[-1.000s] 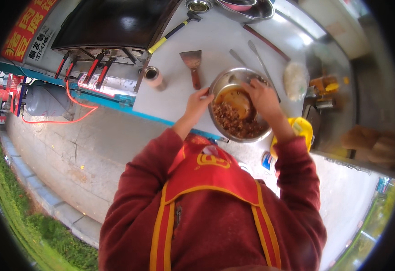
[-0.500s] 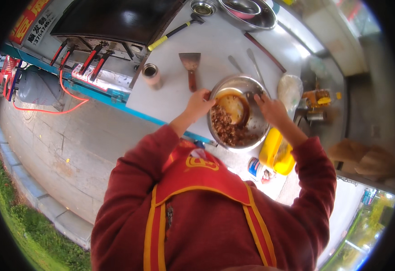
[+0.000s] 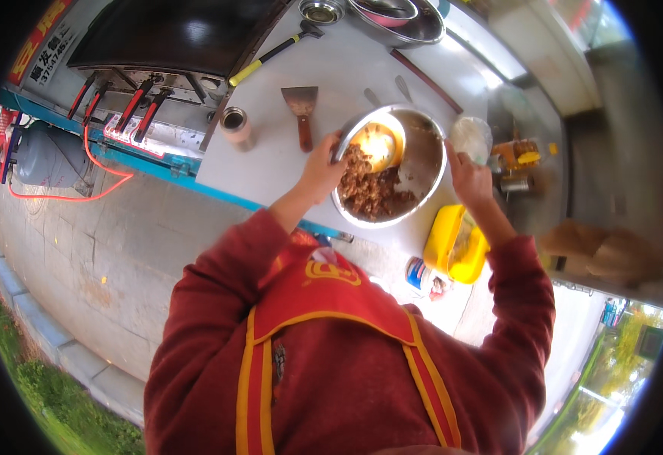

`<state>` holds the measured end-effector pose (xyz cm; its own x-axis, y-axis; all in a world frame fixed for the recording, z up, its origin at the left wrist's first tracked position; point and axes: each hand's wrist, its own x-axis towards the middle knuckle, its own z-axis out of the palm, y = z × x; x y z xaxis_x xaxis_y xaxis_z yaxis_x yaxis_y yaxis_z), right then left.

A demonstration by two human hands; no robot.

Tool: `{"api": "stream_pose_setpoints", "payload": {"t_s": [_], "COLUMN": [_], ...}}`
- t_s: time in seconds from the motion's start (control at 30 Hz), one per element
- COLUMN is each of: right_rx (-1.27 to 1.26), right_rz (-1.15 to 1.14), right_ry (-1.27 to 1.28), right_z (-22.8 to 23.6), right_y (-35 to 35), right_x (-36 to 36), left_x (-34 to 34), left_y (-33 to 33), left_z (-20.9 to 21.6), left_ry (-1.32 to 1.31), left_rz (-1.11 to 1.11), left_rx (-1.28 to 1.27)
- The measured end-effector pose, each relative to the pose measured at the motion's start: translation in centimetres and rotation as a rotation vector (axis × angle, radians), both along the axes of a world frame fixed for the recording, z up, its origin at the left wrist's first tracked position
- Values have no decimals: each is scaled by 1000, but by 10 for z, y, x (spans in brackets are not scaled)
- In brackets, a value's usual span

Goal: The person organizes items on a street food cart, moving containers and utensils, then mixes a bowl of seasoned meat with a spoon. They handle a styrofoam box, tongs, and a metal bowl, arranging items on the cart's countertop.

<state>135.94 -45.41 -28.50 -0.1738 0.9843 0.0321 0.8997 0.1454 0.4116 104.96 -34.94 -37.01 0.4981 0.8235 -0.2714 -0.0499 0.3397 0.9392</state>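
A shiny metal mixing bowl (image 3: 430, 148) is between my hands at the near edge of the table, looking tilted. Brown chopped food (image 3: 373, 189), perhaps meat, lies in its near left part. A bright round patch (image 3: 377, 144) with a brown edge is beside the food; glare hides whether it is liquid or a dish. My left hand (image 3: 322, 171) is closed on the bowl's left rim. On the opposite rim, my right hand (image 3: 469, 180) is closed too, with its fingers partly hidden. A wide scraper (image 3: 304, 121) with a wooden handle lies left of the bowl.
A pink cup (image 3: 236, 130) stands near a dark griddle (image 3: 180, 38). Beyond the bowl are two spoon-like utensils (image 3: 403, 87), a dark rod (image 3: 426, 80), a yellow-handled tool (image 3: 274, 57) and stacked metal bowls (image 3: 422, 34). A yellow tub (image 3: 441, 239) and plastic bag (image 3: 471, 139) are at right.
The bowl has shifted slightly away from me and its tilt has changed. Its bright patch has grown brighter. Both hands stay on the rim. The whole view has shifted a little.
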Motion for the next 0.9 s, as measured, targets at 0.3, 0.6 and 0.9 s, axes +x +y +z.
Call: {"api": "stream_pose_setpoints", "payload": {"t_s": [0.3,0.6,0.9], "right_rx": [-165,-277,-156], "right_rz": [-411,-777,-729], "right_ry": [222,399,636], "right_z": [-35,-54,-69], "right_y": [-43,-30,-22], "right_x": [-30,-131,-136], "left_x": [-9,-13,-10], "left_y": [-7,-19,-22], "left_z": [-8,-3,-15], "left_ry": [-112,-306,-337], "left_rz": [129,195,239], "left_rx": [111,-54,-126]}}
